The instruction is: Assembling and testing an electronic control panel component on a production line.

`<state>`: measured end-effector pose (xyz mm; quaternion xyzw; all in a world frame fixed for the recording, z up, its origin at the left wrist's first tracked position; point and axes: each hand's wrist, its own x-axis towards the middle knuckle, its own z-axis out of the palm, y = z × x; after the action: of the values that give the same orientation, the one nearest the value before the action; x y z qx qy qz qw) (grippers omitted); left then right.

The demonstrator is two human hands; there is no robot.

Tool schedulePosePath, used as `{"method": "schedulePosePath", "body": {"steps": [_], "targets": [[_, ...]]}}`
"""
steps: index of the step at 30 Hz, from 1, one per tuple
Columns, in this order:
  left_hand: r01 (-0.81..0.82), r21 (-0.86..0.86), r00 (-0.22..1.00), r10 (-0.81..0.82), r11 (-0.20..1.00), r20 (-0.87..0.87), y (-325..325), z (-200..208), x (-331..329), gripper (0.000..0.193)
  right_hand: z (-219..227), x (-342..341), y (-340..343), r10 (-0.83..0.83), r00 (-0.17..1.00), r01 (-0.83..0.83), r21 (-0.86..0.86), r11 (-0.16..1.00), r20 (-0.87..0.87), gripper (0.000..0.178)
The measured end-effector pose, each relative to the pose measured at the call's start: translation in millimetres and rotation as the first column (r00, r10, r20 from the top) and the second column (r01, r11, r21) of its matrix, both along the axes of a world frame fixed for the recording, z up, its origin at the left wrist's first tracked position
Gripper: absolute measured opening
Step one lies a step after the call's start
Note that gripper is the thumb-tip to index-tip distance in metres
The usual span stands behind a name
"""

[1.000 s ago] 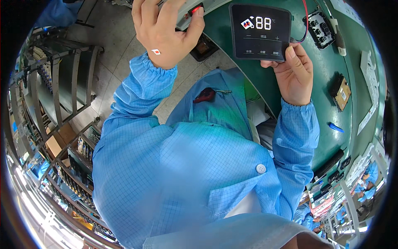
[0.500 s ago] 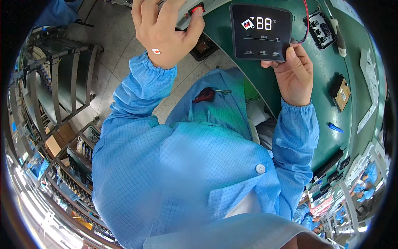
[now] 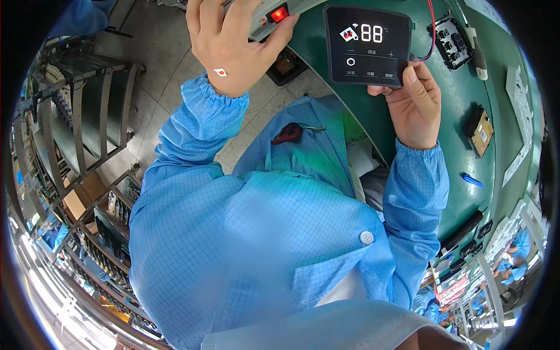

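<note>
- Holding steady, the right hand (image 3: pixel 415 105) grips the lower edge of a black touch control panel (image 3: pixel 367 44), unmoved from a second ago, its display lit.
- Left of the panel, the left hand (image 3: pixel 230 44) lies over a switch box (image 3: pixel 274 14) beside its glowing red rocker; grasp unclear.
- Right of the panel, green bench (image 3: pixel 461 116) lies partly open; red wire (image 3: pixel 430 29) trails close.

left hand (image 3: pixel 233 44) fingertips cut off, top edge

1 head-worn fisheye looks straight down, close over blue coat (image 3: pixel 262 233)
</note>
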<state>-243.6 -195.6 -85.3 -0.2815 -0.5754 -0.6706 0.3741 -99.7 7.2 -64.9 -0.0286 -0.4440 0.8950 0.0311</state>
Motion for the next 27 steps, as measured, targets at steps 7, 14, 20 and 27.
{"method": "schedulePosePath", "body": {"steps": [7, 14, 20, 27], "targets": [[0.001, -0.02, 1.0, -0.001, 1.0, 0.004, -2.3, -2.2, -0.2, 0.056, -0.8, 0.2, -0.4, -0.003, 1.0, 0.003, -0.009, 1.0, 0.0, 0.021], [-0.014, -0.023, 1.0, 0.014, 1.0, -0.01, -1.5, -2.8, -1.7, 0.056, -0.6, -0.3, 0.2, 0.001, 1.0, -0.001, 0.011, 1.0, -0.005, 0.021], [-0.029, -0.01, 0.999, 0.028, 1.0, -0.035, 1.0, -3.2, -4.0, 0.055, -1.4, -0.2, 0.1, -0.006, 1.0, 0.006, 0.016, 1.0, -0.007, 0.021], [-0.045, -0.008, 0.997, 0.045, 0.999, -0.056, 1.5, -6.0, -6.1, 0.056, -1.0, 0.5, -0.6, -0.002, 1.0, 0.002, -0.002, 1.0, -0.016, 0.022]]}}
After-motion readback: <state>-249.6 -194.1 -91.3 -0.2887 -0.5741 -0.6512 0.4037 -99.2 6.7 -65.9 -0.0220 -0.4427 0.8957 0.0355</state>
